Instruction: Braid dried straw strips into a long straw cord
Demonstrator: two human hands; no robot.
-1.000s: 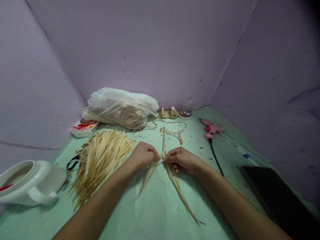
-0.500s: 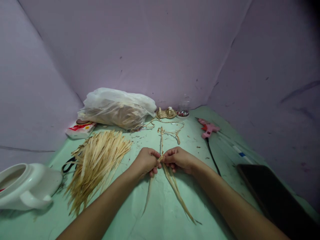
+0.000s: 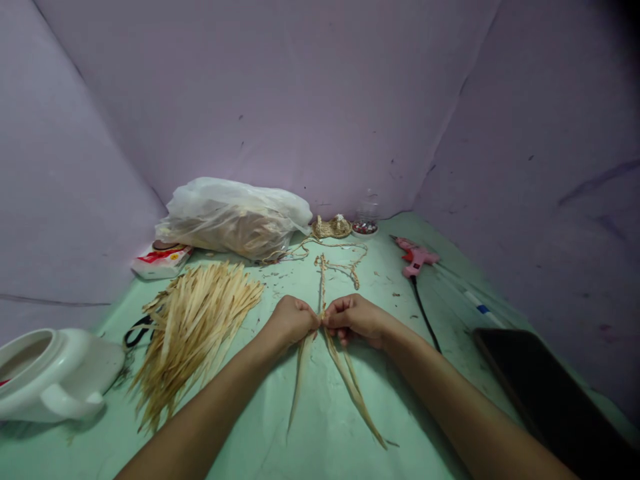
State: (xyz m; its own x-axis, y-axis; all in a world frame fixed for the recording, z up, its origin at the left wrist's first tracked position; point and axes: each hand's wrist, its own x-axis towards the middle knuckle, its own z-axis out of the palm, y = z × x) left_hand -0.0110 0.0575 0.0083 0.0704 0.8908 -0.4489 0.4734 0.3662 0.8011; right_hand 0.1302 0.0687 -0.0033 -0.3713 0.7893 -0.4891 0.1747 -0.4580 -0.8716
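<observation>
A thin braid of dried fibre runs away from me up the middle of the table, and its near end sits between my hands. My left hand is closed in a pinch on a fibre strand that hangs down toward me. Close beside it, my right hand pinches the other strands, which trail down to the right. The fingertips of both hands almost meet at the end of the braid. To the left lies a fanned bundle of flat dried strips.
Behind are a plastic bag, a small woven piece and a clear container. A pink glue gun with a black cord and a dark flat device lie right. A white pot and a small box stand left.
My left hand has turned and its fingers have closed up nearer to the braid's end. The left strand now hangs straighter. My right hand stays almost in the same place.
</observation>
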